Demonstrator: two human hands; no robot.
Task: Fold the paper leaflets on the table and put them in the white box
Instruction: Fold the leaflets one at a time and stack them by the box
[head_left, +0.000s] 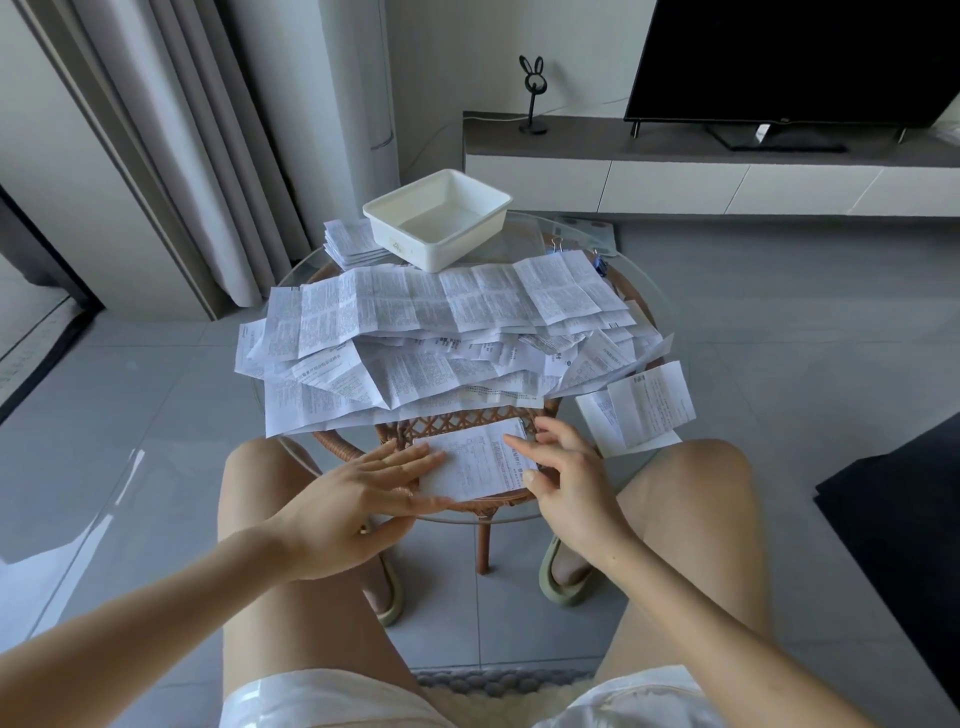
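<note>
Neither of my hands has closed on anything. My left hand (358, 499) lies flat with straight fingers against the left edge of the folded leaflet (475, 462). My right hand (566, 483) is spread loosely over its right side, forefinger resting on the paper.

The round glass table (530, 236) carries everything. A wide pile of unfolded leaflets (441, 332) covers most of it. The white box (415, 249) sits at the far edge, beyond that pile, with a small stack of folded sheets (350, 241) just beside it. Two loose leaflets (644, 405) hang over the rim on my right. My own leaflet lies at the near edge, close to my knees.

The glass looks slick, so I think an uneven press could skate the sheet towards my lap or skew the crease. Reaching across to the box, my forearm may well drag the pile, and those overhanging sheets seem ready to drop.
</note>
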